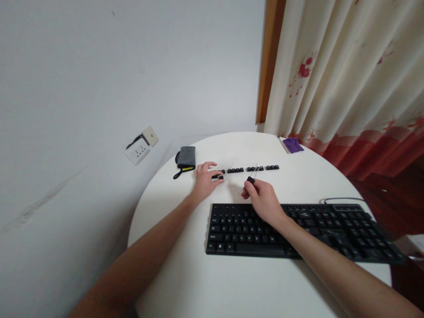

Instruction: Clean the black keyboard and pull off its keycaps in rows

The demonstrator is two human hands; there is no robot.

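Note:
A black keyboard (251, 250) lies on the white round table, and its top row shows gaps or darker spots near my right hand (265, 198). That hand grips a wire keycap puller (251, 179) by its black handle, with thin wire loops sticking out at both ends, above the keyboard's rear edge. Farther left, my left hand (204, 183) rests on the tabletop, thumb and index finger closed around a small black keycap (221, 177). Behind it runs a line of loose black keycaps (235, 170) in small groups; my left fingers partly cover its left end.
A grey pouch (186, 157) with a black loop sits at the table's back left. At the back right lies a purple cloth (293, 145). The keyboard cable (341, 198) curves behind its right end. A wall socket (137, 150) and a curtain (347, 79) border the table (165, 221).

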